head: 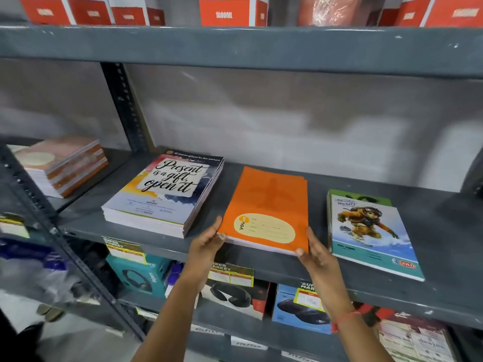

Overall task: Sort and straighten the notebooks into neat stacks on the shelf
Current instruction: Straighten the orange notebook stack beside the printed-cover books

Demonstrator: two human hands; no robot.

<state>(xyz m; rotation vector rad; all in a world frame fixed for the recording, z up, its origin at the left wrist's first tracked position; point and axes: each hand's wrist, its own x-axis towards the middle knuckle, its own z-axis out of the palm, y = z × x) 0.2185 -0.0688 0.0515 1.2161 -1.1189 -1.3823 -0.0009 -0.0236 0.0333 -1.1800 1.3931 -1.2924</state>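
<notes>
The orange stack [266, 212] of notebooks lies flat on the grey shelf [261, 265], in the middle, between the "Present is a gift" stack [167, 194] on the left and the pile with the flying figure cover [371, 233] on the right. The two hands are apart, one at each near corner of the orange stack. The left hand [206, 246] presses on the near left corner and the right hand [316, 252] presses on the near right corner, so the stack sits squeezed between them. The stack's long side runs from near to far, tipped a little to the right at the far end. Both hands are about as close to it as each other. The notebooks at the far end look a bit fanned out, though it is hard to be sure. I think the next push should square them up.
</notes>
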